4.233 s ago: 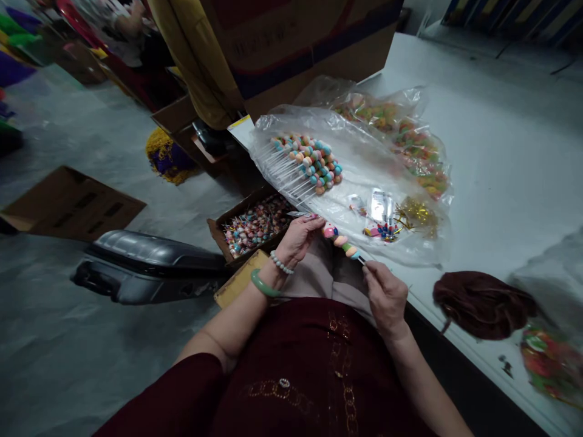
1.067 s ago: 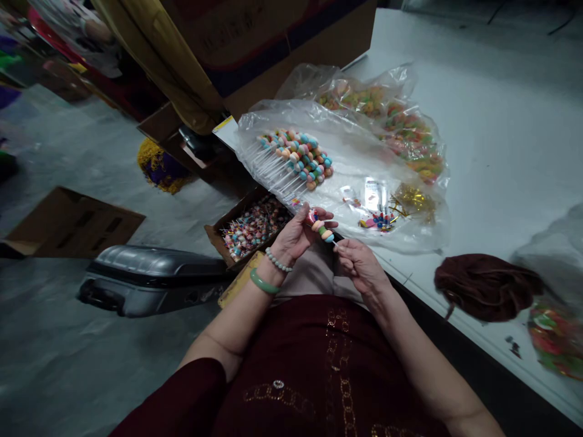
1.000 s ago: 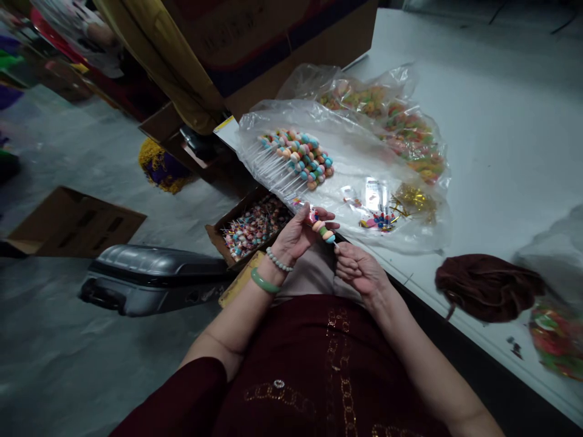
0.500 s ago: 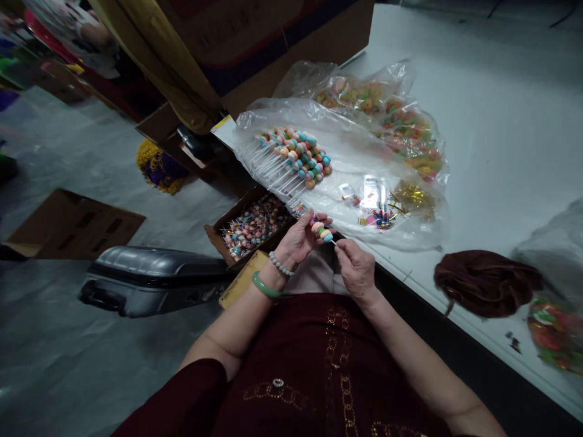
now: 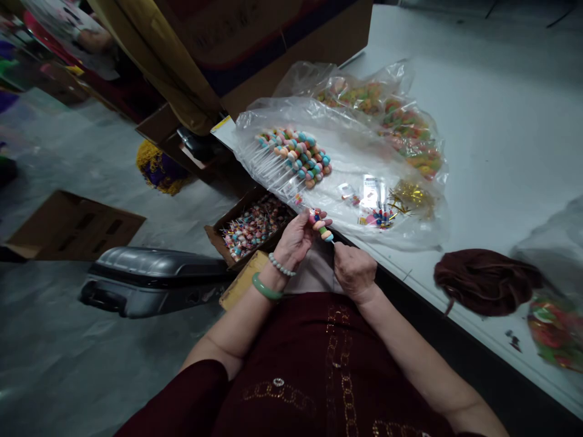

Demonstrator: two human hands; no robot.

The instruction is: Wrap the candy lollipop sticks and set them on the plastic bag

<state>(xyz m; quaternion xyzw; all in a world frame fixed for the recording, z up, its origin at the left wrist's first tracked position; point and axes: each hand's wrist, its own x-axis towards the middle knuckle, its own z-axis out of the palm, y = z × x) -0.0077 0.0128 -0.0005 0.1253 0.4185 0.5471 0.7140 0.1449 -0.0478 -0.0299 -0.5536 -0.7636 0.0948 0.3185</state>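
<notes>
A short skewer of pastel candy pieces (image 5: 321, 226) is held over my lap, just off the table's edge. My left hand (image 5: 297, 240), with a green bangle and a bead bracelet on the wrist, is closed round the candy end. My right hand (image 5: 353, 271) pinches the thin stick end below it. On a clear plastic sheet (image 5: 359, 158) on the white table (image 5: 501, 121) lies a pile of finished candy skewers (image 5: 296, 155). Small packets and gold twist ties (image 5: 410, 197) lie near the sheet's front.
Clear bags of coloured candy (image 5: 396, 115) lie behind the sheet, another bag (image 5: 553, 331) at the right edge. A dark red cloth (image 5: 485, 282) rests on the table. On the floor: an open box of candies (image 5: 252, 227), a grey suitcase (image 5: 146, 279), a flat carton (image 5: 68, 221).
The candy pieces are bunched closer to my left hand than 4 s ago. My right hand has slid up the stick toward my left hand and turned knuckles-up.
</notes>
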